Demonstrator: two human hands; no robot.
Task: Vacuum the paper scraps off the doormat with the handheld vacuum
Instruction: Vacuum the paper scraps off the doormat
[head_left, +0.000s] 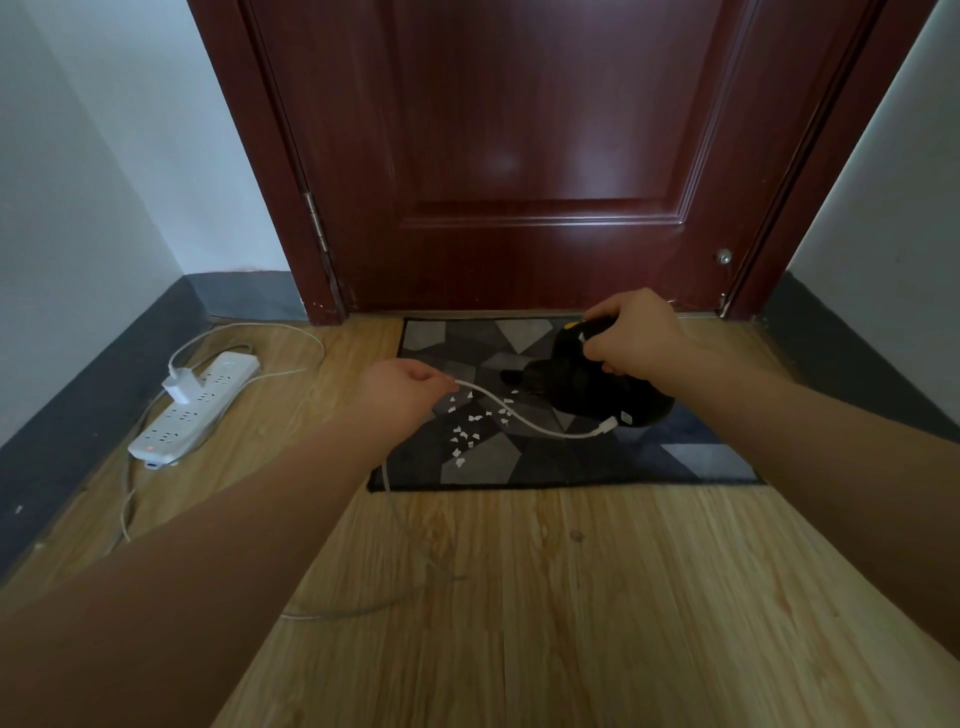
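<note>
Scraps (470, 426) of white paper scattered over the left-middle of the doormat (691, 460), most of them just under and beside the white cable (524, 418) crossing it. Handheld vacuum (597, 387), black with a yellow button, held low over the mat's right half, nozzle pointed left toward the scraps, apparently just short of the nearest ones. Right hand (636, 332) wrapped around the top handle, fingers curled tight on it, probably so the thumb stays near the button. Cable plugged into the vacuum's near side, running left across the scraps and up into the left hand (402, 392), pinched there between curled fingers; likely lifted to keep it from dragging through the paper or getting in the nozzle's way. From that hand, cable dropping to the wooden floor (571, 597), looping back toward the viewer and off to the left. Power strip (195, 410) lying on the floor left of the mat, white charger (179, 384) plugged into it, red light showing at its near end. Dark red door (519, 156) closed right behind the mat, grey skirting along both walls. Scraps not yet picked up, by the look of it.
</note>
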